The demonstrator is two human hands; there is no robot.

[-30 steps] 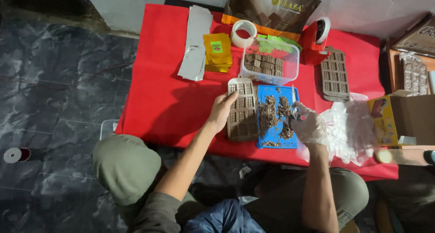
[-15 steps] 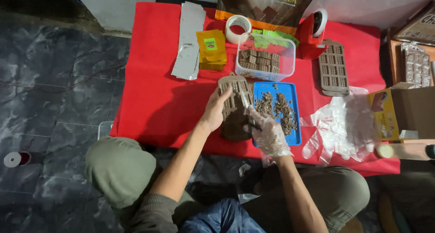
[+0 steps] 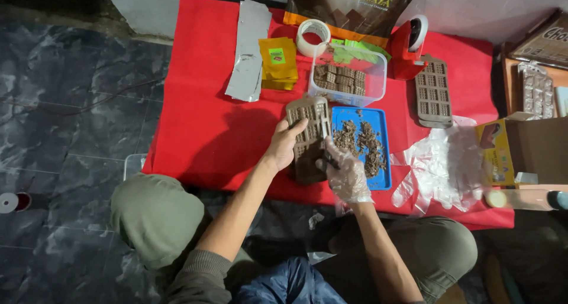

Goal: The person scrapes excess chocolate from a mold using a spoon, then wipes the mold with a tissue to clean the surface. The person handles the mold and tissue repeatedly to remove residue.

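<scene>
**Both hands on a brown chocolate mould, long axis running 12 to 6**

The brown mould lies near the middle of the red table, a long rectangle with its long axis running from 12 o'clock to 6 o'clock, tilted very slightly so the far end leans toward 1 o'clock. Its gridded face points up at the camera.

The left hand, bare, grips the mould's edge at 9 o'clock: fingers curled over the top face, closed around the rim. The right hand, in a clear plastic glove, sits at the mould's 4 o'clock corner with fingers bent and pressed to that edge; how firmly it clasps the mould cannot be told.

Just beside the mould at 3 o'clock lies a blue tray holding brown crumbs and scraps. At 12 o'clock from the mould stands a clear plastic box of chocolate pieces, with a roll of tape beyond it. At 10 o'clock lie yellow packets and silver foil sheets. A second brown mould rests at 2 o'clock, well apart, long axis also 12 to 6. Crumpled clear plastic lies at 3 o'clock past the tray, near a yellow carton.
</scene>
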